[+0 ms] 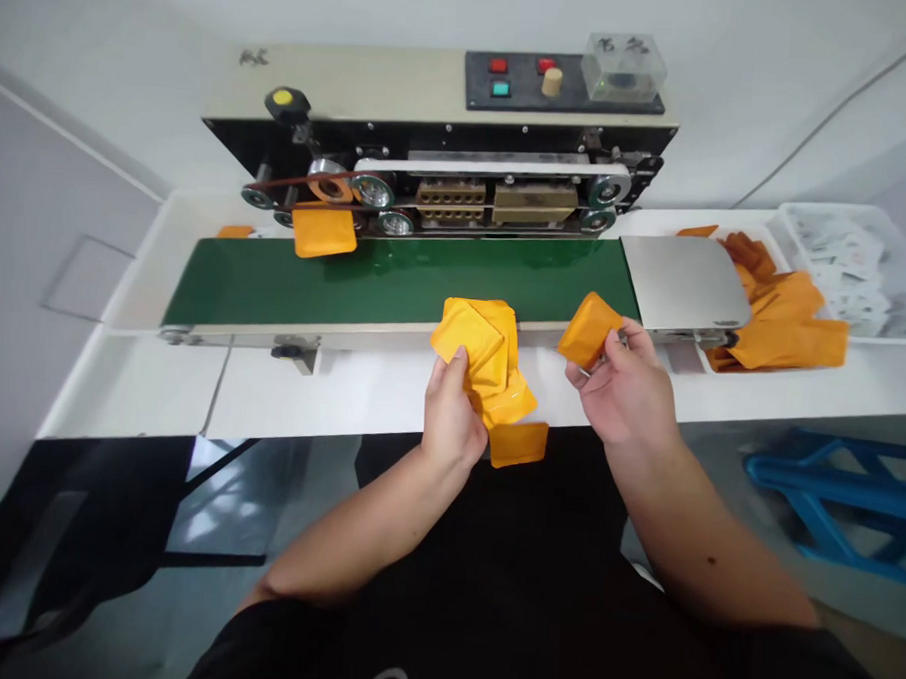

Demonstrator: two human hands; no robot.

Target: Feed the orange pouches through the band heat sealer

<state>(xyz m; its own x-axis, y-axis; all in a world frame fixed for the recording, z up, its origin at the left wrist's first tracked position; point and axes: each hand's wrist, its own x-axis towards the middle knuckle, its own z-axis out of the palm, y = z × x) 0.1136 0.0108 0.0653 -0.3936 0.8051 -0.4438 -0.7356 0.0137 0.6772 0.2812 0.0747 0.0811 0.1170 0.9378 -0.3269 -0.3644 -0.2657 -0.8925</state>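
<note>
Several small orange-yellow pouches [490, 346] are fanned out in my left hand [452, 410], its thumb pressed on the top one. The lowest pouch [518, 444] hangs over the table's front edge. To the right, my right hand [631, 387] pinches a single orange pouch [590, 330] between thumb and fingers. Both hands are in front of the green conveyor belt [426, 278] of a band sealing machine [344, 85]. Another orange pouch [325, 232] sits at the left end of the machine's rollers, above the belt.
On the right, a white tray [711, 366] holds a pile of orange pouches [785, 309]. Behind it, a translucent bin [796, 219] contains white packets. A metal plate [685, 285] extends the belt's right end. Another white tray [136, 296] lies under the left end. A blue stool [829, 486] stands below right.
</note>
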